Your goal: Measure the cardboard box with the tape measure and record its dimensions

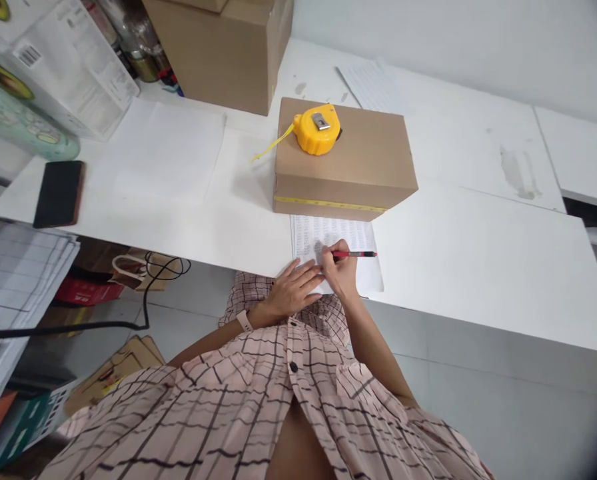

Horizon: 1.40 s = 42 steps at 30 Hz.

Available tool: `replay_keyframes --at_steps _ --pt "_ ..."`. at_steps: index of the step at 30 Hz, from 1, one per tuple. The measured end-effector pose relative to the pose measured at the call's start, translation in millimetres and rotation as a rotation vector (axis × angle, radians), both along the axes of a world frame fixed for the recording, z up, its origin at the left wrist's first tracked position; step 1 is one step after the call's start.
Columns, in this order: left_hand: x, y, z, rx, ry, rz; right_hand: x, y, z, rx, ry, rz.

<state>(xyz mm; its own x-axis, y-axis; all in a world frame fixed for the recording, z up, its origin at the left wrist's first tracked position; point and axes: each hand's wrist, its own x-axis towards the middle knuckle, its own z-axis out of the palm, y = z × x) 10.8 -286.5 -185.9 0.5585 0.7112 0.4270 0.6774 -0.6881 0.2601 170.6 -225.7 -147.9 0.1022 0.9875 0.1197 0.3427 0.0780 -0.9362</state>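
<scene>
At the desk's front edge lies a printed sheet of paper [371,267] covered in rows of small text, its far part under a cardboard box. My right hand [342,272] grips a red and black pen [354,254], whose tip is hidden by the fingers over the paper. Flat on the sheet's left edge rests my left hand [296,288], fingers stretched out, holding nothing. Just beyond both hands stands the closed cardboard box [348,167]. A yellow tape measure [318,130] sits on top of it, and a yellow measuring strip [328,204] runs along the box's near side.
On the white desk [478,253] are a dark phone [59,193] at the left and blank white sheets [163,150]. A larger cardboard box [218,53] stands behind, near a mint-green bottle [23,120]. More papers [376,83] lie by the wall. A black cable [103,325] hangs at lower left.
</scene>
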Motion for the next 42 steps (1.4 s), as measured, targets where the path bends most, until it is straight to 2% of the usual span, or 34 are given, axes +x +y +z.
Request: replay_keyframes --at_steps 5,14,22,28,33,42 --pt "1.1 -0.2 -2.4 0.001 -0.005 0.011 -0.8 0.1 0.9 -0.003 -0.056 0.010" --pt "1.4 0.1 -0.9 0.065 -0.060 0.012 1.7 0.9 -7.3 0.009 -0.096 0.024" --pt "2.1 0.6 -1.0 0.075 -0.053 0.017 2.1 1.1 -5.8 0.006 -0.127 0.043" --pt "1.5 0.4 -1.6 0.002 -0.037 0.005 2.5 1.7 -6.9 0.015 -0.120 0.041" --pt "1.7 0.0 -0.3 0.031 -0.052 0.010 2.0 2.2 -5.1 0.011 -0.095 0.023" --pt "1.2 0.0 -1.1 -0.019 -0.054 -0.002 2.4 2.2 -6.3 -0.003 -0.121 0.013"
